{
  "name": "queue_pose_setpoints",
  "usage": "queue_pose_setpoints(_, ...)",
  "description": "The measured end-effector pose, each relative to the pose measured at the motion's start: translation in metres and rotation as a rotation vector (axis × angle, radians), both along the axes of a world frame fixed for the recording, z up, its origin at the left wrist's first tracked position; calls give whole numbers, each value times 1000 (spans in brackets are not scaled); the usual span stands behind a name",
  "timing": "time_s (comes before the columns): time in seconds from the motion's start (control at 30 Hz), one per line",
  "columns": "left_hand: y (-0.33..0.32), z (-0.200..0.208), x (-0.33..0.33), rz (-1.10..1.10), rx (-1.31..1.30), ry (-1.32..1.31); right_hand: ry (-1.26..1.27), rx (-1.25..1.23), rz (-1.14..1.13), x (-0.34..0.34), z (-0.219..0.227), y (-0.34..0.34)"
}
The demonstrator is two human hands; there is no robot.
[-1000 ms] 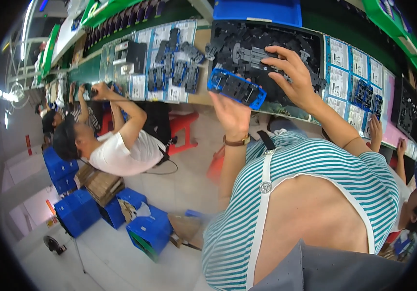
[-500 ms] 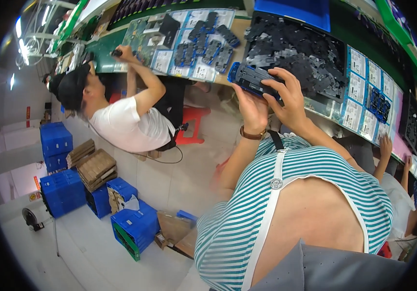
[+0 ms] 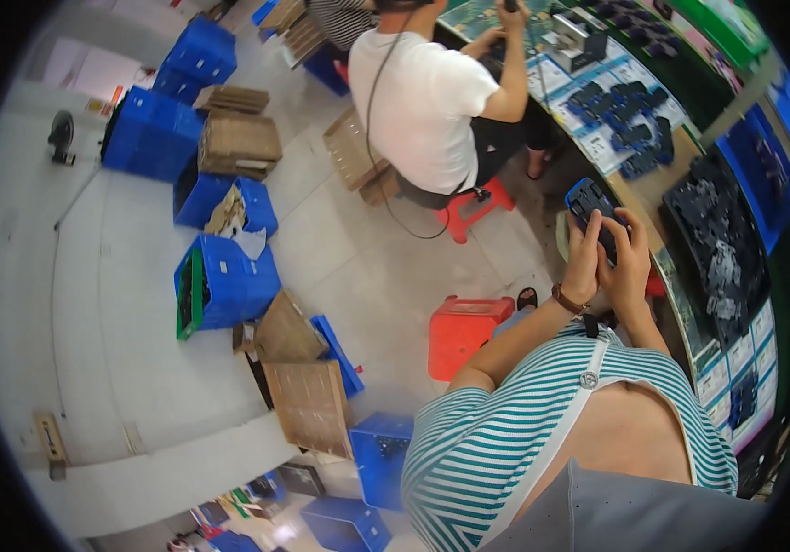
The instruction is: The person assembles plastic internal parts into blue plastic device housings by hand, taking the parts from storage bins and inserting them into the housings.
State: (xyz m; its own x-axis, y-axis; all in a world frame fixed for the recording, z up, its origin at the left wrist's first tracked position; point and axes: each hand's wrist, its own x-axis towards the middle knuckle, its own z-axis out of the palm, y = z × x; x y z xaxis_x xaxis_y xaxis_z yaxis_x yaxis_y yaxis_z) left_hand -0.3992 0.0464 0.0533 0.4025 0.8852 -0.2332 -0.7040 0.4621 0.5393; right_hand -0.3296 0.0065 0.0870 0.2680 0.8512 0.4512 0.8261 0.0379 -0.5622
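Observation:
Both my hands are wrapped round a long black plastic part with a blue edge (image 3: 588, 197), held up beside the workbench. My left hand (image 3: 581, 262), with a brown strap on its wrist, grips its near left side. My right hand (image 3: 629, 262) closes on its right side, fingers bent over the top. The part's far end sticks out beyond my fingers; its near end is hidden by my hands. To the right, on the bench, lie loose black plastic parts (image 3: 724, 244) in a black tray. Similar black-and-blue parts (image 3: 629, 106) lie farther along the bench.
Behind the bench's far stretch a co-worker in a white shirt (image 3: 427, 101) sits on a red stool (image 3: 478, 210). Another red stool (image 3: 467, 340) stands at my left. Blue crates (image 3: 239, 281) and flattened cardboard (image 3: 308, 400) line the floor. A blue bin (image 3: 754, 175) stands beyond the tray.
The view has swung left, bringing more floor, crates and a second red stool into sight. My hands have drawn closer together round the same part, which now points farther away from me.

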Motion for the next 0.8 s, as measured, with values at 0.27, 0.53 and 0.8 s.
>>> queue_pose_setpoints(0.27, 22, -21, -64, 365, 93, 31, 286, -11, 314, -50, -8, 21)
queue_pose_setpoints(0.53, 34, -13, -61, 385, 146, 223, 976, -288, 323, -29, -29, 32)
queue_pose_setpoints(0.8, 34, 19, -2, 117, 270, 69, 934, -76, 173, 16, 1, 4)
